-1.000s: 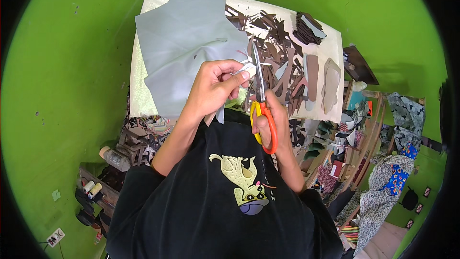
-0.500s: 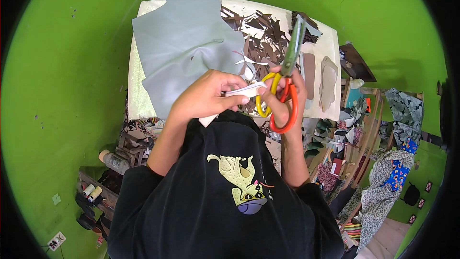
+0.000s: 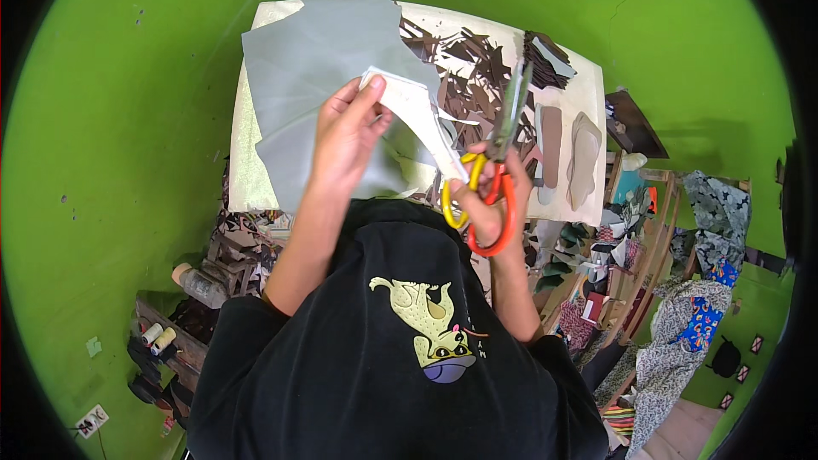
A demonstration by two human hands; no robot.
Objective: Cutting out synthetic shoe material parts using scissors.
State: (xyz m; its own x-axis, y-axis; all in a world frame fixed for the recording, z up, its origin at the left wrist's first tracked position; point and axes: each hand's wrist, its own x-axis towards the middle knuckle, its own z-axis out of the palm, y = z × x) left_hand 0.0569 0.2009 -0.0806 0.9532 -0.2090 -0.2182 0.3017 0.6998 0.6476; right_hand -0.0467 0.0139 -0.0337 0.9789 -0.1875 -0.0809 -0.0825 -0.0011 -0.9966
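A curved white cut piece (image 3: 415,112), seemingly several thin layers together, is stretched between my hands above the table. Its upper left end is pinched between the thumb and fingers of my left hand (image 3: 348,128). My right hand (image 3: 484,215) grips scissors (image 3: 511,111) with one yellow and one red handle loop, their blades pointing away from me. The thumb of that hand also presses on the lower end of the white piece. Under my left hand lies a large grey sheet (image 3: 315,60) of smooth, leather-like material.
Dark brown scraps (image 3: 477,60) litter the pale tabletop (image 3: 567,196). Sole-shaped pieces (image 3: 584,158) lie at its right, a dark stack (image 3: 550,60) at the far right corner. Cluttered wooden shelves (image 3: 652,230) stand right; a bottle (image 3: 200,284) and thread spools (image 3: 158,336) sit left.
My left hand has moved up and away, turning the white piece so that its broad curved shape shows. My right hand with the scissors has shifted slightly left and nearer.
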